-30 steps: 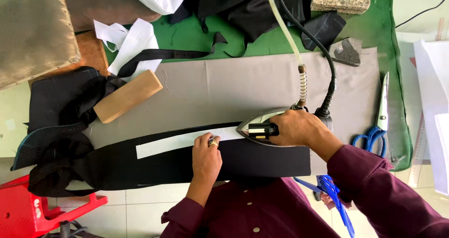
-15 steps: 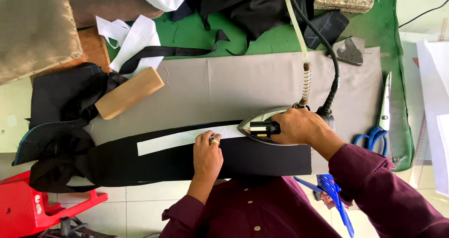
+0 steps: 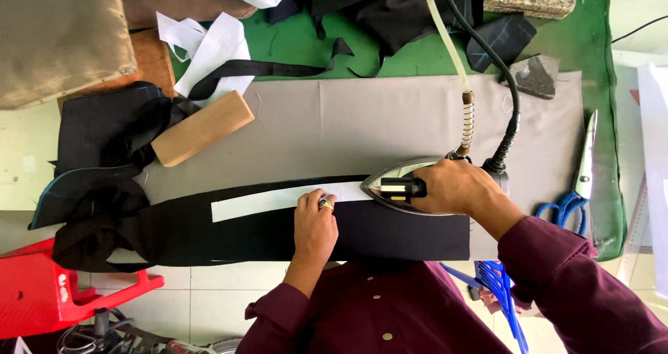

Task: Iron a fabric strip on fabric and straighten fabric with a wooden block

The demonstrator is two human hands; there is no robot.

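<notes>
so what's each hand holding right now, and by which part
The right hand grips the steam iron by its top handle. The left hand holds nothing, pressing its fingertips on the white strip.

Iron (image 3: 417, 187) handle hidden — right hand (image 3: 456, 187) covers it

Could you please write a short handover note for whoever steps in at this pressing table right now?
Right hand grips the handle of the steam iron, whose tip rests on the right end of the white strip.
Left hand lies flat, fingers on the strip, holding it against the black fabric on the grey pressing cloth.
Done: the strip is laid along the fabric's upper edge.
Left: the strip to the left of the hand has no iron on it.
Nearby: wooden block at left, blue-handled scissors at right.
</notes>
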